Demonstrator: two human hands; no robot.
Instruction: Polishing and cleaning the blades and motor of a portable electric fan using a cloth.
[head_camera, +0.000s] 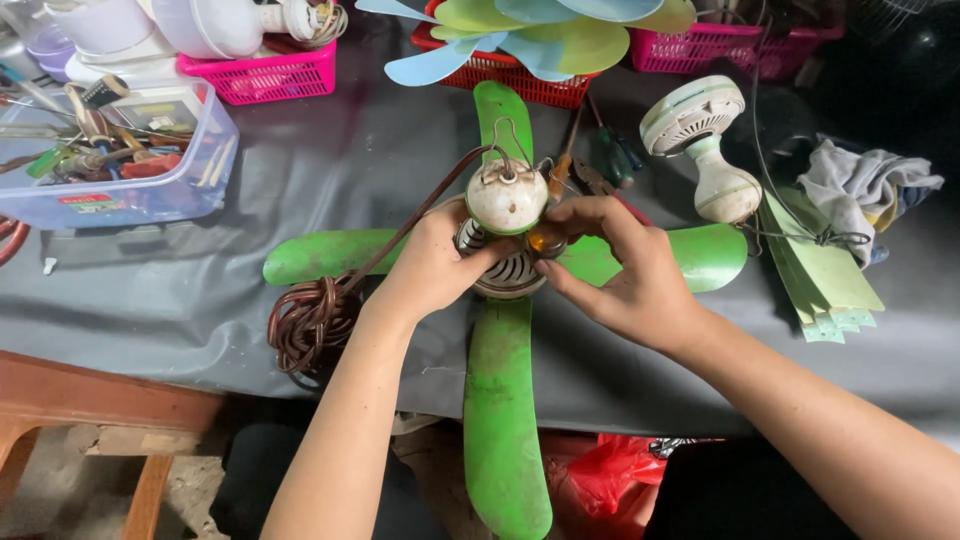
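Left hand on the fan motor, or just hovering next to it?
Touching. The head view shows the left hand wrapped against the side of the fan motor, fingers pressed onto its slotted housing with no gap visible.

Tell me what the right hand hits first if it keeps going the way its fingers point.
The right hand points left at the fan's motor housing, which its fingers already touch; behind it, probably the left hand.

Bare grey table (330, 170) left of the fan is open; screwdrivers (600, 160) and white motor (700, 150) crowd its right.
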